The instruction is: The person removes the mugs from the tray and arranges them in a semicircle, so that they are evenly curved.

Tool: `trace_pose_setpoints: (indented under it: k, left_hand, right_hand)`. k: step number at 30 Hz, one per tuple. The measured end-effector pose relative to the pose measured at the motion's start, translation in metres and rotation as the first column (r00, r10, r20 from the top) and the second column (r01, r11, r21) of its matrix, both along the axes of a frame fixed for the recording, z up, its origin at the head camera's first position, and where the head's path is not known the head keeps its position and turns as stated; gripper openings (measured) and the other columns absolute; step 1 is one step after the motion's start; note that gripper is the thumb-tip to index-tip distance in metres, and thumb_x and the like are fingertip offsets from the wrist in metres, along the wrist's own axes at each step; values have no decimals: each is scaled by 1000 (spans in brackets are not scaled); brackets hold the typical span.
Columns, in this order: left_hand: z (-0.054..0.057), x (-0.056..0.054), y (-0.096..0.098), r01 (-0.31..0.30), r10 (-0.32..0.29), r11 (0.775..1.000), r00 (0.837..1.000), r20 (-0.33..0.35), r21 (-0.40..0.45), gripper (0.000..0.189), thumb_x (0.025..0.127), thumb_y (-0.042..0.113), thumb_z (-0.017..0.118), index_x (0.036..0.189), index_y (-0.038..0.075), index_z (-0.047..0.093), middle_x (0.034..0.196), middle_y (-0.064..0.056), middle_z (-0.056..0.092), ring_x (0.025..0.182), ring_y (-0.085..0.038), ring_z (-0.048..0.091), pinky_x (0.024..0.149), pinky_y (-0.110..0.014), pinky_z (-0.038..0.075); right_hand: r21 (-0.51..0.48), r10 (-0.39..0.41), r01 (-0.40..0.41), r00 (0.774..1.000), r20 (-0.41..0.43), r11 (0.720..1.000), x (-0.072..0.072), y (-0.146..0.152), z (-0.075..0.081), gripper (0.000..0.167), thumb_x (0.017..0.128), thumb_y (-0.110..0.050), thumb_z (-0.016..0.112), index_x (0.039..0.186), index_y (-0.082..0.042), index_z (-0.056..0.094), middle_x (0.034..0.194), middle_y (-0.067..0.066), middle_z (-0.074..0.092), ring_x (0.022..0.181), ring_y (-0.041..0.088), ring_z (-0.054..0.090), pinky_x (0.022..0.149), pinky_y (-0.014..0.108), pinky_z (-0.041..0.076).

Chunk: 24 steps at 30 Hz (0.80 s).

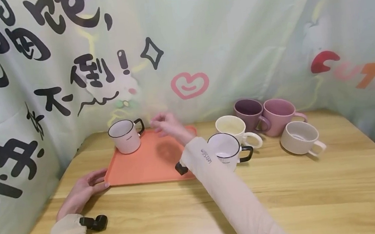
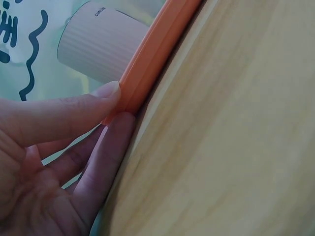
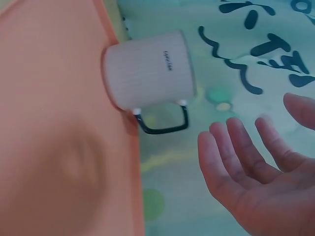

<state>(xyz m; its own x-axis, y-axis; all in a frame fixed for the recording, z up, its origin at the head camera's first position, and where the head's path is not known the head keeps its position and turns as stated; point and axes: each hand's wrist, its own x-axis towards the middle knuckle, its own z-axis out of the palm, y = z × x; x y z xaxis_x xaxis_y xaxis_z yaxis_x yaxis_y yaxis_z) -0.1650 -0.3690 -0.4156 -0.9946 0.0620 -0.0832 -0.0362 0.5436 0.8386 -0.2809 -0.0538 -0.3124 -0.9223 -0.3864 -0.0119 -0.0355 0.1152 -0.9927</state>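
An orange tray [image 1: 158, 165] lies on the wooden table. At its back left corner stands a white mug [image 1: 127, 141] with a dark rim and black handle. My left hand [image 1: 87, 188] is at the tray's front left corner. In the left wrist view, its thumb [image 2: 106, 91] and a finger pinch the orange edge. My right hand [image 1: 169, 126] hovers over the back of the tray, to the right of the mug's handle. The right wrist view shows that hand [image 3: 261, 177] with loosely spread fingers, apart from the mug and holding nothing.
Right of the tray, partly behind my right sleeve, stands another white mug [image 1: 224, 147] with a black handle. Beyond it are a cream mug [image 1: 230, 126], a dark purple mug [image 1: 248, 116], a pink mug [image 1: 279, 117] and a pale grey cup [image 1: 298, 138]. A printed curtain [image 1: 241, 44] hangs behind.
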Motion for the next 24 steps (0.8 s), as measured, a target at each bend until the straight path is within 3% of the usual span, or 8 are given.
trace_pose_setpoints:
  k: [3,9,17,24]
  left_hand:
    - [0,-1,1,2,-2,1000,1000,0,19,70,94,18,74,148,-11,40,143,-32,51,108,-4,59,84,-15,46]
    - [1,-2,2,13,-13,1000,1000,5,18,70,95,16,74,148,-12,39,141,-33,52,114,-19,62,84,-14,46]
    - [3,-4,2,4,-4,1000,1000,0,17,69,94,17,74,149,-10,40,143,-31,52,119,-27,59,85,-15,45]
    - [1,0,2,2,-3,1000,1000,15,31,69,95,15,73,149,-12,38,144,-33,49,122,-32,58,85,-15,47]
  right_hand:
    - [10,-16,16,1000,13,1000,-3,-6,-7,28,103,-13,60,123,6,60,123,22,64,103,33,65,91,44,54]
    - [5,-38,38,999,32,999,-11,-11,-17,31,103,-13,59,128,7,57,129,21,60,113,38,61,99,52,48]
    - [-51,-29,31,999,33,998,-27,-18,-35,39,102,-4,57,137,11,49,135,27,53,121,49,53,100,55,46]
    - [-43,12,-11,1000,8,999,-37,-31,-48,58,99,-8,62,152,1,39,151,18,47,132,38,50,104,51,44]
